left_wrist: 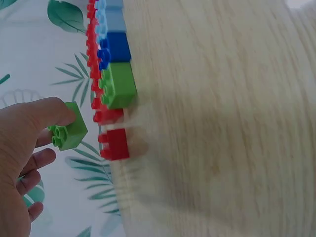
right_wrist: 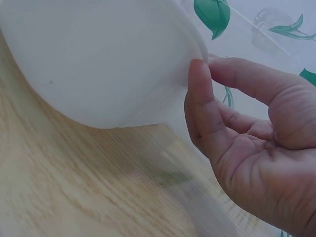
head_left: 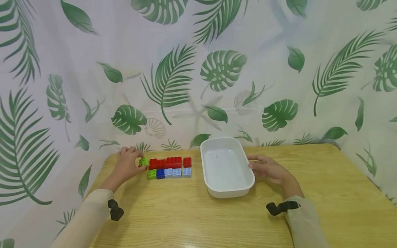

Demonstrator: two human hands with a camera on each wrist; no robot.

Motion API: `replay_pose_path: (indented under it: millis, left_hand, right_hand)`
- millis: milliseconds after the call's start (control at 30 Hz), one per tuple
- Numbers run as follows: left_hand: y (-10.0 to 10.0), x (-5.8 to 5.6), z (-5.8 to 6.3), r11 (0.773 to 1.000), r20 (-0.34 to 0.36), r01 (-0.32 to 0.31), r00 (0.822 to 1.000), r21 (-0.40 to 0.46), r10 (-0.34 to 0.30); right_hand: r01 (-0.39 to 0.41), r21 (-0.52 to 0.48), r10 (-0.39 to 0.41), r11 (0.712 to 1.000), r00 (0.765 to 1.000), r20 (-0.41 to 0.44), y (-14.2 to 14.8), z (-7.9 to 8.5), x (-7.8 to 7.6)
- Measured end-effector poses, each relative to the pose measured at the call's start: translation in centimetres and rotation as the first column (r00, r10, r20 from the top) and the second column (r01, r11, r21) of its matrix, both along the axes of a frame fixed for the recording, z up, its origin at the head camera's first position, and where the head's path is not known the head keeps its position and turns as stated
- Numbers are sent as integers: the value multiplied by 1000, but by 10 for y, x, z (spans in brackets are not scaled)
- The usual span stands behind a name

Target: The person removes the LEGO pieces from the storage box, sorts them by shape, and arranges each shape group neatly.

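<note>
My left hand (head_left: 124, 167) pinches a light green building block (left_wrist: 74, 129) between thumb and finger, raised above the left end of the block rows. A small red block (left_wrist: 117, 144) sits on the table close below it. In the head view, a back row of red blocks (head_left: 174, 162) stands behind a front row with a green block (head_left: 152, 174), a dark blue block (head_left: 160, 173) and several light blue blocks (head_left: 176, 172). At the right, my right hand (head_left: 269, 169) pinches the rim of a white plastic basin (right_wrist: 108, 64), which has no blocks inside.
The wooden table (head_left: 186, 217) carries everything. A white cloth (head_left: 186, 96) with green leaf prints hangs behind its back edge and along the sides. The basin stands just right of the block rows. Black straps with mounts circle both sleeves.
</note>
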State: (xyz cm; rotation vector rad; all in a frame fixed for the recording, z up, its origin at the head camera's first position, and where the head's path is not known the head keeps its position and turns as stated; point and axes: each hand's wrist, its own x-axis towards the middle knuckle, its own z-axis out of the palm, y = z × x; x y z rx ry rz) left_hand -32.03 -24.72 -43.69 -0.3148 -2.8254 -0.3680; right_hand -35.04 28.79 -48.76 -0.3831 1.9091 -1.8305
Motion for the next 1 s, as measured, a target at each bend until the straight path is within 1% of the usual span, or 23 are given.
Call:
replay_pose_path:
  millis: [133,267,467,667,800,933,1000]
  left_hand:
    - [-11,3,-5,1000,54,-16,998,-19,17]
    - [-18,4,-10,1000,95,-5,995,-28,8]
    - [-19,5,-20,998,155,12,988,-55,-3]
    - [-15,7,-26,998,173,18,985,-64,-7]
    - [-16,8,-26,998,176,4,984,-64,7]
    - [-16,7,-27,998,180,-10,983,-70,22]
    - [-17,6,-27,998,183,-8,983,-69,21]
  right_hand:
    - [5,13,-5,1000,1000,-3,0,-2,1]
    - [11,7,-11,1000,1000,-4,0,-4,1]
    - [-1,-8,1,1000,1000,-8,1,-6,1]
    - [-12,-7,12,1000,1000,-12,2,-6,2]
    - [-15,-30,15,999,1000,-2,1,-6,-1]
    - [-29,-44,28,999,1000,-11,1,-4,-2]
    - [-30,-42,30,999,1000,-10,1,-3,-3]
